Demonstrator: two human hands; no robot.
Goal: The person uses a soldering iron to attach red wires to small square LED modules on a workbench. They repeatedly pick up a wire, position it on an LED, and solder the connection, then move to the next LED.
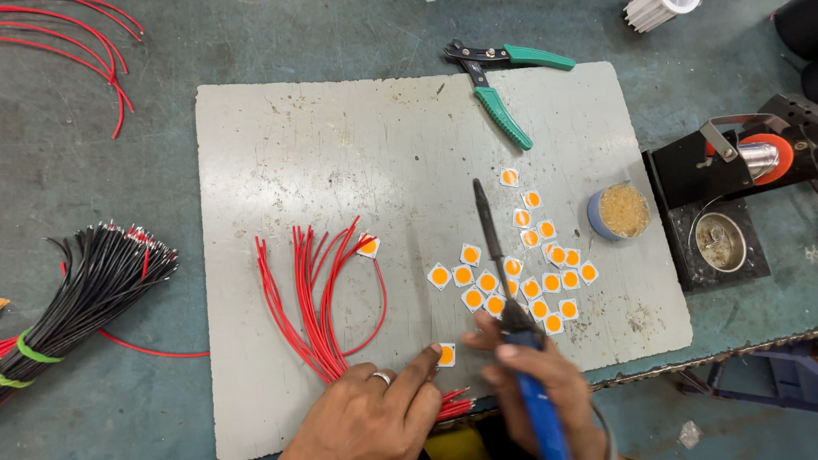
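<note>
My right hand (532, 370) grips a blue-handled soldering iron (503, 281) whose dark tip points up and away over the grey board (341, 153). My left hand (375, 409), a ring on one finger, lies flat near the board's front edge with a fingertip touching one small white square chip with an orange centre (446, 354). Several more such chips (528, 273) lie scattered to the right of the iron. A bunch of red wires (315, 298) lies left of my left hand, one wire attached to a chip (368, 246).
Green-handled pliers (498, 81) lie at the board's far edge. A round tin of yellowish flux (619, 211) sits at the right, beside a black soldering stand (724, 204) with a metal cup. A black wire bundle (85, 290) lies left; loose red wires (77, 43) lie far left.
</note>
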